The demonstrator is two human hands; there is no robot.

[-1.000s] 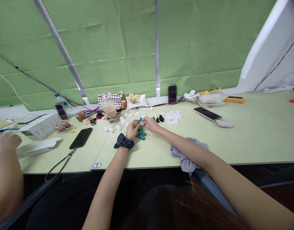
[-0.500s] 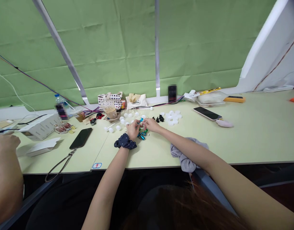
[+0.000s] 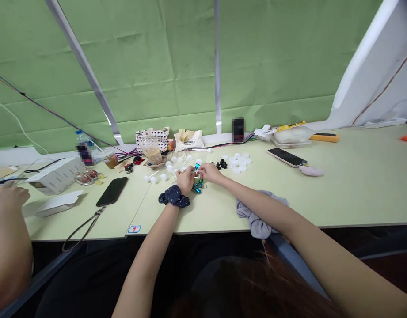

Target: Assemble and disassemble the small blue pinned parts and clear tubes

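Note:
My left hand (image 3: 185, 180), with a dark dotted scrunchie (image 3: 174, 196) at the wrist, pinches a small shiny blue metallic piece (image 3: 197, 166) over the table. My right hand (image 3: 211, 172) meets it from the right, fingertips closed at the same piece. The exact grip is too small to make out. Just below the fingers lies a little pile of shiny blue and green pieces (image 3: 197, 190). Clear tubes with white caps (image 3: 164, 177) lie beyond and left of my left hand. Black small parts (image 3: 222, 164) and loose white caps (image 3: 238, 168) are right of my right hand.
A phone (image 3: 112, 191) with a strap lies left, near another person's hand (image 3: 11, 196) and a white box (image 3: 55, 176). A drink cup (image 3: 153, 154) stands behind the tubes. Under my right forearm is a grey cloth (image 3: 258, 225); another phone (image 3: 287, 157) lies farther right.
Both hands have shifted very slightly, still together over the pile. The blue piece between the fingertips has moved a little to the right and down.

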